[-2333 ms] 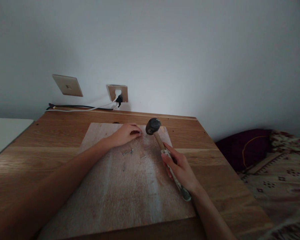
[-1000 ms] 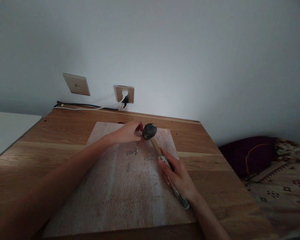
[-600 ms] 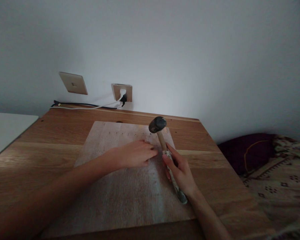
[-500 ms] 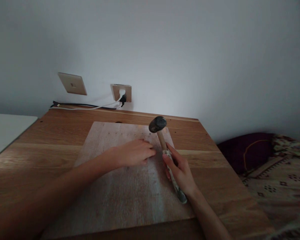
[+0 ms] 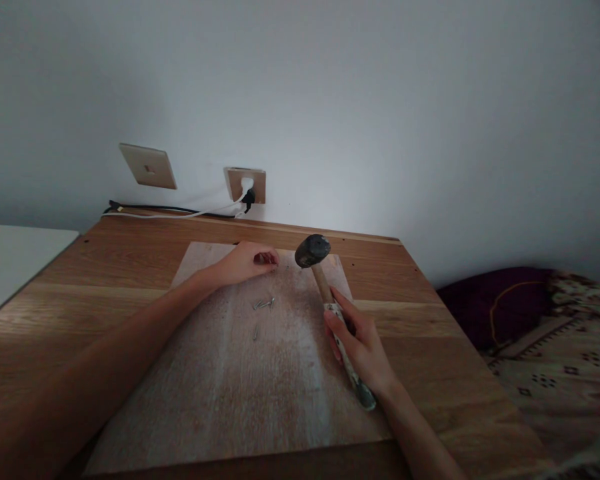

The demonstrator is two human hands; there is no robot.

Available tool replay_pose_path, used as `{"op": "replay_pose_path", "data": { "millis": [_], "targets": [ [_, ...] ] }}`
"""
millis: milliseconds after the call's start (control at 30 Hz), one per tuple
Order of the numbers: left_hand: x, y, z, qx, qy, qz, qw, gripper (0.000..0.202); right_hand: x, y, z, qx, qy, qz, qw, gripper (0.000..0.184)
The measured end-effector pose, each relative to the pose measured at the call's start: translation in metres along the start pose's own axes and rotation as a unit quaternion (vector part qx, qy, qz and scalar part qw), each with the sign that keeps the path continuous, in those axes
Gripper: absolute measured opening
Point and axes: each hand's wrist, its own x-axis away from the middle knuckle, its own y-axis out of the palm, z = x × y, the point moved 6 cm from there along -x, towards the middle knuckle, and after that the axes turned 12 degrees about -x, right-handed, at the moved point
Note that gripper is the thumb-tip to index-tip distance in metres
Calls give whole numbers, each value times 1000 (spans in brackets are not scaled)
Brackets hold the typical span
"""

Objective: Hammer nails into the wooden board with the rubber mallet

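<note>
My right hand (image 5: 357,340) grips the wooden handle of a hammer (image 5: 314,252), whose dark, blunt head points up and away. The hammer is held over the right part of a pale wooden board (image 5: 260,407). Near the board's far edge, the fingers of my left hand (image 5: 245,263) are pinched together beside a row of small marks. Whatever is between those fingertips is too small to make out. Several loose nails (image 5: 264,304) lie on the board, nearer to me than my left hand.
Under the board is a wooden tabletop (image 5: 410,320) against a white wall. Cables (image 5: 180,215) run along its back edge to a wall socket (image 5: 254,183). A white surface (image 5: 20,260) stands at the left. Patterned cloth (image 5: 560,373) and a purple cushion (image 5: 490,300) lie at the right.
My left hand has moved away from me and to the left, toward the board's far edge. This uncovers the loose nails. My right hand keeps the hammer in nearly the same place.
</note>
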Motion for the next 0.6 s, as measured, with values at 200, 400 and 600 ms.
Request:
{"op": "replay_pose_path", "data": {
  "millis": [200, 400, 600],
  "targets": [
    [2, 0, 6, -7, 8, 19, 1000, 7, 0, 3, -1, 6, 3, -9, 1000, 73],
    [2, 2, 4, -3, 20, 8, 1000, 6, 0, 1, 2, 13, -1, -11, 1000, 70],
    [2, 2, -3, 4, -6, 6, 1000, 10, -2, 8, -1, -12, 12, -54, 998, 74]
  ]
}}
